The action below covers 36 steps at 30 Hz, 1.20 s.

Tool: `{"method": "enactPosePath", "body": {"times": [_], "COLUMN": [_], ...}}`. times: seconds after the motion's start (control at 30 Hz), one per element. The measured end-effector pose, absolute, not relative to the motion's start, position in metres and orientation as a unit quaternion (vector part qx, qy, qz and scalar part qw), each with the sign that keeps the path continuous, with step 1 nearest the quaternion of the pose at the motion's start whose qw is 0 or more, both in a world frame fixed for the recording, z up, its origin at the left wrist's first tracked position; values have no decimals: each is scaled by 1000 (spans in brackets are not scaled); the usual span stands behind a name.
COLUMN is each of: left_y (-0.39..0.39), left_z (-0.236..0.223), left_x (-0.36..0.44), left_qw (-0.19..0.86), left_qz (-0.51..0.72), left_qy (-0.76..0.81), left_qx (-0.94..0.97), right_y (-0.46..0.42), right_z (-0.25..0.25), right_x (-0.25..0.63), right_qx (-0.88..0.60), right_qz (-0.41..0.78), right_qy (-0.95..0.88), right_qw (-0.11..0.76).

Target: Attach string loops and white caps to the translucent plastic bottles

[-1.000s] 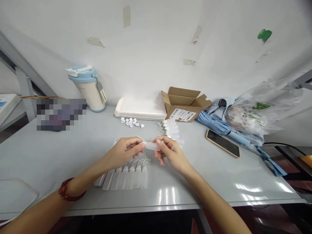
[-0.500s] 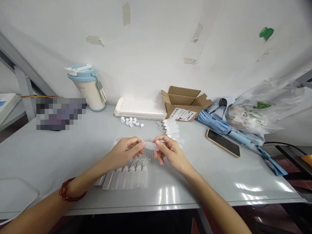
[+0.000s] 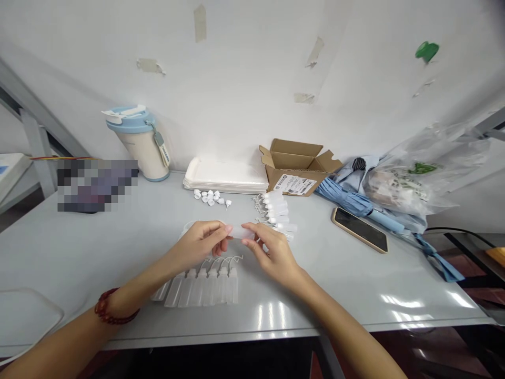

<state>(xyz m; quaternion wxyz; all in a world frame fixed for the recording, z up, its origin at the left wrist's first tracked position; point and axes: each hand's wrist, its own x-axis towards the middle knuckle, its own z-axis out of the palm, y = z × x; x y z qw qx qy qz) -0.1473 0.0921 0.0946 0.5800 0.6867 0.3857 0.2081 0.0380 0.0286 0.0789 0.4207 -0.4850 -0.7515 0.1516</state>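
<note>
While I'm pinching a translucent plastic bottle (image 3: pixel 241 231) between my left hand (image 3: pixel 199 245) and right hand (image 3: pixel 274 253), fingertips closed on it, I'm holding it above the grey table (image 3: pixel 98 258), just beyond a row of matching bottles (image 3: pixel 201 287).

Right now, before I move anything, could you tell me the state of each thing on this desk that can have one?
left hand: pinching the bottle
right hand: pinching the bottle's other end
bottle: held level between both hands
front bottles: lying side by side in a row
back bottles: lying in a stacked row
caps: loose, clustered
box: open, flaps up
phone: face up, screen dark
umbrella: furled
tumbler: upright, lid on
</note>
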Motion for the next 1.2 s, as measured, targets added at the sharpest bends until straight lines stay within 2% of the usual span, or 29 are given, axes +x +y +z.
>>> {"method": "enactPosePath", "body": {"times": [0.23, 0.57, 0.8, 0.93, 1.0, 1.1, 1.2], "left_y": [91, 93, 87, 82, 81, 80, 81], "left_z": [97, 96, 96, 88, 87, 90, 97], "left_x": [-148, -151, -151, -150, -150, -148, -148], "left_qw": [625, 544, 475, 335, 293, 332, 440], "left_qz": [182, 201, 223, 308, 338, 305, 240], "left_qy": [400, 360, 353, 280, 251, 277, 343], "left_qx": [645, 730, 775, 845, 859, 849, 794], "right_y": [28, 27, 26, 30, 31, 30, 28], "right_z": [80, 84, 95, 91, 90, 91, 91], "right_x": [38, 39, 40, 45, 46, 43, 39], "right_qx": [-462, -478, -515, -511, -493, -508, -501], "right_qz": [135, 162, 293, 472, 523, 448, 265], "right_qy": [-764, -750, -694, -587, -553, -593, -703], "right_qw": [430, 427, 410, 413, 421, 434, 430]}}
